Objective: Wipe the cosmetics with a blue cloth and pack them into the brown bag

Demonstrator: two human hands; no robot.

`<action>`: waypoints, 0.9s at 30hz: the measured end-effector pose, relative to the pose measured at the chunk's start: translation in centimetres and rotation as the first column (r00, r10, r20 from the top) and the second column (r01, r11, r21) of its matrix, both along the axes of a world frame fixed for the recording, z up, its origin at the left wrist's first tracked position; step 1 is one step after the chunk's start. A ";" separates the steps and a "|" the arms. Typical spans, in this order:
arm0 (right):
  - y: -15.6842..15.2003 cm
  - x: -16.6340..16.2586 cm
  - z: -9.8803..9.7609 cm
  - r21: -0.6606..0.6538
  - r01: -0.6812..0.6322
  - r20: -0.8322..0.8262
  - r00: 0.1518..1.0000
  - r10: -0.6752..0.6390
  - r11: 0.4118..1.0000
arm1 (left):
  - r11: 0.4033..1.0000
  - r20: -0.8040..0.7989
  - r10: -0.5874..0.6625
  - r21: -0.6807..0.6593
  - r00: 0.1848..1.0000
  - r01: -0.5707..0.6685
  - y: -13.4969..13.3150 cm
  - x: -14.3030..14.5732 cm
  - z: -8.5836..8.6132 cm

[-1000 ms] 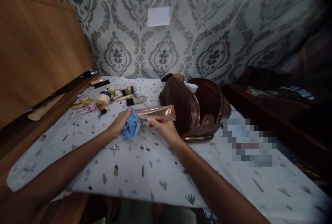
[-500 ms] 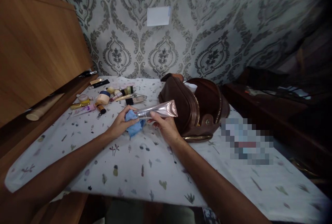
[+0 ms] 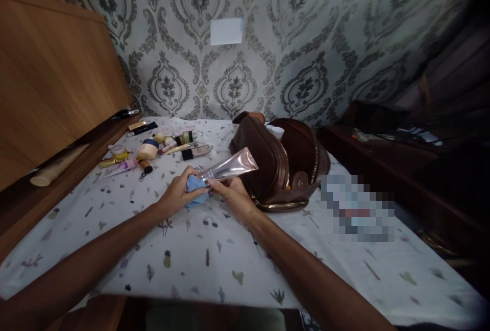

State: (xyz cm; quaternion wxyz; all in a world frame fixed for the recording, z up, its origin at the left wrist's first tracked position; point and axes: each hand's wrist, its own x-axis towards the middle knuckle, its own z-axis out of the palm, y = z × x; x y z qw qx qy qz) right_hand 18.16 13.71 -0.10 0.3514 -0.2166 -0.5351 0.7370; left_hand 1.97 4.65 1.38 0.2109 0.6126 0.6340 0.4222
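Note:
My left hand (image 3: pixel 180 192) is closed around a crumpled blue cloth (image 3: pixel 196 186), pressed against the cap end of a shiny pink cosmetic tube (image 3: pixel 231 165). My right hand (image 3: pixel 228 194) pinches the tube's lower part and holds it tilted, its flat crimped end pointing up and right. Both hands hover just above the patterned white tablecloth (image 3: pixel 214 249). Right behind the tube lies an open brown leather pouch (image 3: pixel 279 162) with a gold zip.
Several small cosmetics (image 3: pixel 153 147) lie scattered at the table's far left. A wooden panel (image 3: pixel 53 86) with a ledge runs along the left. A dark side table (image 3: pixel 401 157) stands to the right. A blurred patch covers something right of the pouch.
The tube has tilted from lying level to pointing up and right. Both hands have drawn closer together, with the cloth bunched tighter at the tube's cap end.

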 end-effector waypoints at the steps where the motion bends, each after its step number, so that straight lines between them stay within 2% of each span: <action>1: -0.1 0.1 0.1 0.006 -0.016 0.003 1.000 0.016 1.000 | 1.000 -0.020 -0.017 -0.006 1.000 0.017 0.0 0.0 0.1; 10: -0.6 0.5 1.1 -0.087 -0.144 -0.040 0.989 0.141 0.986 | 0.988 -0.088 -0.151 0.009 0.985 0.152 0.1 -0.5 0.0; 13: -0.6 0.5 1.1 -0.154 -0.194 -0.049 0.981 0.188 0.969 | 0.973 -0.037 -0.231 -0.024 0.972 0.230 0.0 -0.3 0.2; 17: -0.6 0.4 0.9 -0.207 -0.260 -0.057 0.966 0.253 0.943 | 0.963 0.024 -0.267 -0.021 0.963 0.268 -0.2 0.2 0.6; 22: -0.6 0.2 0.3 -0.211 -0.262 -0.023 0.964 0.264 0.942 | 0.980 0.047 -0.201 0.009 0.978 0.201 0.1 0.3 0.1; 27: -0.9 0.3 0.6 -0.188 -0.329 0.019 0.941 0.338 0.926 | 0.997 0.204 -0.056 0.058 0.977 0.045 0.4 0.4 0.0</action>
